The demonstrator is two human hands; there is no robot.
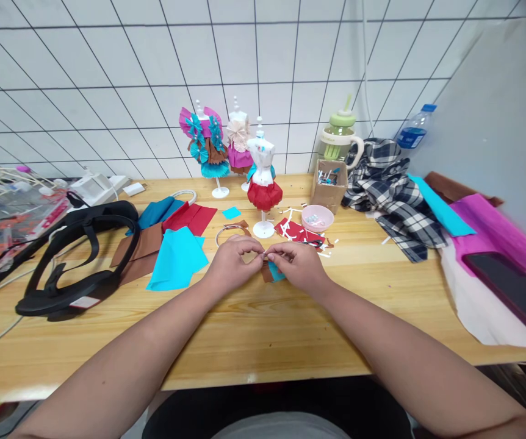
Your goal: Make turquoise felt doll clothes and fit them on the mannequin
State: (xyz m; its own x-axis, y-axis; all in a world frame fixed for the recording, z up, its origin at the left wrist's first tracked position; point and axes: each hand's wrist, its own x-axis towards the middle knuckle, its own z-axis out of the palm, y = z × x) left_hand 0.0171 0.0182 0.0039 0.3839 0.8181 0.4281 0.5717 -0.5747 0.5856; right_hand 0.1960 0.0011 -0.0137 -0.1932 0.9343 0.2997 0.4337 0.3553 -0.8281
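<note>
My left hand point(234, 262) and my right hand point(300, 263) meet fingertip to fingertip over the middle of the table, both closed in a pinch. Something small and pale shows between the fingertips, too small to name. Just below them is a small brown and blue piece of paper point(273, 272), partly covered by the right hand; whether it is held or lies on the wood I cannot tell. Behind the hands stands a small white dress form point(262, 152) with a red puffed paper skirt point(265, 195). Red paper with white scraps point(297, 231) lies beyond my right hand.
Two more dressed forms point(210, 143) stand at the wall. To the left lie blue paper point(178, 259), red paper point(196, 218) and a black headset point(80, 262). Rightward are a pink bowl point(318, 217), a cardboard box point(329, 192), a green-lidded bottle point(340, 137), checked cloth point(391, 189) and a phone point(514, 292).
</note>
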